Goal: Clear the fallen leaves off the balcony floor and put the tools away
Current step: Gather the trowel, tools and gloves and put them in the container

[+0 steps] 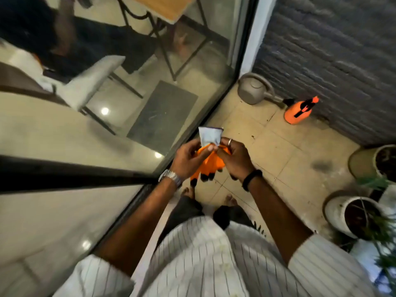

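Observation:
An orange glove with black fingertips [209,166] hangs fingers-down between my hands, in the middle of the head view. A white paper tag [209,135] sticks up from its cuff. My left hand [189,160] pinches the cuff by the tag with thumb and fingers. From the other side my right hand [234,159], with a ring on one finger, grips the cuff too. Whether one glove or a pair hangs there is unclear. My bare feet stand on the beige tiled balcony floor [285,151] below.
A grey watering can [256,88] and an orange spray bottle [299,111] stand by the dark brick wall [334,50]. Two plant pots [353,213] [377,161] stand at the right. A glass sliding door [154,108] runs along the left, with a table and chairs behind it.

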### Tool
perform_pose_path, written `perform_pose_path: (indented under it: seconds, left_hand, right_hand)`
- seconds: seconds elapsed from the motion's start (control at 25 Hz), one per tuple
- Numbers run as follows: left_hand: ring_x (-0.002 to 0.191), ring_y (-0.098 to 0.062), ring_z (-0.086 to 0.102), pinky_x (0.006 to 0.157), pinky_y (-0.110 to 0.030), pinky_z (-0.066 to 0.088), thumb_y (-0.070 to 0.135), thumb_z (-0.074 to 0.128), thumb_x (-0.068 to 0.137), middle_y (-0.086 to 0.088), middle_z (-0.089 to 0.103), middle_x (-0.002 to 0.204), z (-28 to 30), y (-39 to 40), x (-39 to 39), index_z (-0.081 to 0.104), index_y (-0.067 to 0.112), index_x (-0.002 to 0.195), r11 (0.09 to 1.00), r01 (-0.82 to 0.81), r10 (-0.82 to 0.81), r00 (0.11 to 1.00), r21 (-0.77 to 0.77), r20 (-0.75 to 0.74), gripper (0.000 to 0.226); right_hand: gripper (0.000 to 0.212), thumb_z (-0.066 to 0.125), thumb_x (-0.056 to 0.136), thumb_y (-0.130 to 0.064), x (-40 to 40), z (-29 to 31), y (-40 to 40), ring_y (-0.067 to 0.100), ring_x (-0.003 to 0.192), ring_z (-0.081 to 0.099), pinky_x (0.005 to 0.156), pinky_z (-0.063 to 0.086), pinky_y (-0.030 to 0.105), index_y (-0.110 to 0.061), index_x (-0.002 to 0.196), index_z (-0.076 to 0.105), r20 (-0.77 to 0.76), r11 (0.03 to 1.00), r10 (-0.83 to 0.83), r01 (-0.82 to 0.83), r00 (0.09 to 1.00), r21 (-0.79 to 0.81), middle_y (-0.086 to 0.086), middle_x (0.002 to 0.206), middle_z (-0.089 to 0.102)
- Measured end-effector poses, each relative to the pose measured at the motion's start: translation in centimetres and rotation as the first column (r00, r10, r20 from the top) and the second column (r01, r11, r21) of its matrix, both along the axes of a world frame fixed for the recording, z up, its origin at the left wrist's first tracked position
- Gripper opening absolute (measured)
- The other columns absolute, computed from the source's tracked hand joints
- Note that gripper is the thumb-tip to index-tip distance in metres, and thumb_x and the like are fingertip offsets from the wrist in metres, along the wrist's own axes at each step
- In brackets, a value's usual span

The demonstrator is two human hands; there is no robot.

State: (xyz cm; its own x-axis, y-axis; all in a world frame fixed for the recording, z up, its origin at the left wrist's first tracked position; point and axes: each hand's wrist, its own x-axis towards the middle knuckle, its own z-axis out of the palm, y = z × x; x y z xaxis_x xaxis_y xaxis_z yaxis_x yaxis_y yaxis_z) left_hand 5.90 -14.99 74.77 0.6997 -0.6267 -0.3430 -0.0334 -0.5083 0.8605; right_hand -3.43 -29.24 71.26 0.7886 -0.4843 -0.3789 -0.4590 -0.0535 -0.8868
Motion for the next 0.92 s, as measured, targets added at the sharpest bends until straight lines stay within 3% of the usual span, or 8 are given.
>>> perform_pose_path:
  seconds: [0.12, 0.24, 0.44, 0.52, 0.6, 0.72, 0.88, 0.92]
  left_hand:
    - [0.076, 0.001, 0.064, 0.065, -0.021, 0.048, 0.031, 0.063, 0.098, 0.008, 0.069, 0.087, 1.3, 1.0, -2.6, 0.069, 0.017, 0.099, 0.972, -0.201, 0.212, 0.973, -0.121, 0.088, 0.015]
    - [0.085, 0.010, 0.066, 0.071, -0.011, 0.051, 0.012, 0.063, 0.098, 0.011, 0.069, 0.099, 2.2, 3.1, -5.6, 0.067, 0.013, 0.112, 0.881, -0.402, 0.407, 0.913, -0.251, -0.034, 0.014]
    - [0.110, -0.032, 0.067, 0.092, -0.048, 0.057, 0.014, 0.067, 0.094, -0.006, 0.073, 0.115, 1.9, 6.0, -7.4, 0.072, 0.023, 0.114, 0.712, -0.652, 0.536, 0.745, -0.263, -0.397, 0.022]
    - [0.112, -0.037, 0.065, 0.088, -0.048, 0.058, 0.012, 0.066, 0.093, -0.013, 0.069, 0.122, 1.8, 6.6, -7.9, 0.070, 0.017, 0.120, 0.665, -0.698, 0.522, 0.689, -0.266, -0.503, 0.028]
    - [0.107, -0.033, 0.065, 0.079, -0.037, 0.059, 0.004, 0.060, 0.094, -0.018, 0.067, 0.124, 2.0, 6.6, -8.2, 0.067, 0.011, 0.124, 0.629, -0.734, 0.506, 0.636, -0.255, -0.582, 0.031]
    - [0.106, -0.035, 0.062, 0.083, -0.036, 0.055, 0.007, 0.059, 0.091, -0.019, 0.068, 0.118, 2.1, 6.0, -8.1, 0.065, 0.001, 0.121, 0.650, -0.729, 0.510, 0.627, -0.214, -0.589, 0.032]
    - [0.088, -0.034, 0.070, 0.079, -0.043, 0.055, 0.042, 0.059, 0.092, -0.010, 0.078, 0.095, 3.0, 4.6, -8.9, 0.072, 0.015, 0.103, 0.752, -0.652, 0.424, 0.596, -0.103, -0.682, 0.032]
    - [0.090, -0.032, 0.070, 0.082, -0.044, 0.055, 0.050, 0.060, 0.090, -0.008, 0.078, 0.097, 2.6, 4.3, -9.0, 0.073, 0.017, 0.101, 0.792, -0.601, 0.409, 0.652, -0.106, -0.639, 0.037]
  right_hand:
    - [0.027, 0.068, 0.091, -0.021, -0.6, 1.6, 0.2, 0.017, 0.102, 0.069, 0.088, 0.057, 0.038, -0.019, 0.118, 0.071, 0.109, 0.997, 0.051, -0.057, 0.993, 0.053, -0.002, 0.107, 0.075]
    - [0.033, 0.069, 0.091, -0.012, -1.1, 3.1, 0.9, 0.020, 0.110, 0.067, 0.093, 0.055, 0.040, -0.020, 0.124, 0.068, 0.202, 0.969, 0.127, -0.164, 0.971, 0.182, 0.000, 0.115, 0.073]
    - [0.027, 0.067, 0.092, -0.008, -1.9, 4.3, 3.1, 0.014, 0.103, 0.069, 0.085, 0.056, 0.031, -0.026, 0.112, 0.072, 0.231, 0.934, 0.153, -0.217, 0.961, 0.282, -0.004, 0.106, 0.075]
    - [0.023, 0.066, 0.092, -0.008, -2.4, 4.0, 3.7, 0.021, 0.104, 0.069, 0.086, 0.056, 0.037, -0.019, 0.111, 0.074, 0.216, 0.919, 0.117, -0.189, 0.969, 0.347, 0.002, 0.107, 0.075]
    - [0.023, 0.066, 0.091, -0.008, -2.8, 3.8, 3.9, 0.027, 0.106, 0.068, 0.089, 0.056, 0.042, -0.014, 0.112, 0.074, 0.211, 0.910, 0.100, -0.175, 0.972, 0.376, 0.007, 0.109, 0.075]
    - [0.021, 0.061, 0.092, -0.001, -3.6, 4.5, 4.1, 0.028, 0.105, 0.069, 0.087, 0.057, 0.039, -0.008, 0.106, 0.076, 0.228, 0.883, 0.050, -0.150, 0.972, 0.445, 0.011, 0.107, 0.075]
    - [0.030, 0.048, 0.097, -0.008, -5.2, 5.6, 2.3, 0.015, 0.095, 0.069, 0.078, 0.054, 0.030, -0.017, 0.092, 0.076, 0.186, 0.916, 0.071, -0.138, 0.980, 0.377, -0.001, 0.099, 0.076]
    - [0.031, 0.046, 0.098, -0.014, -5.8, 5.6, 1.6, 0.016, 0.097, 0.068, 0.077, 0.055, 0.029, -0.015, 0.093, 0.076, 0.176, 0.924, 0.092, -0.150, 0.980, 0.351, -0.001, 0.100, 0.075]
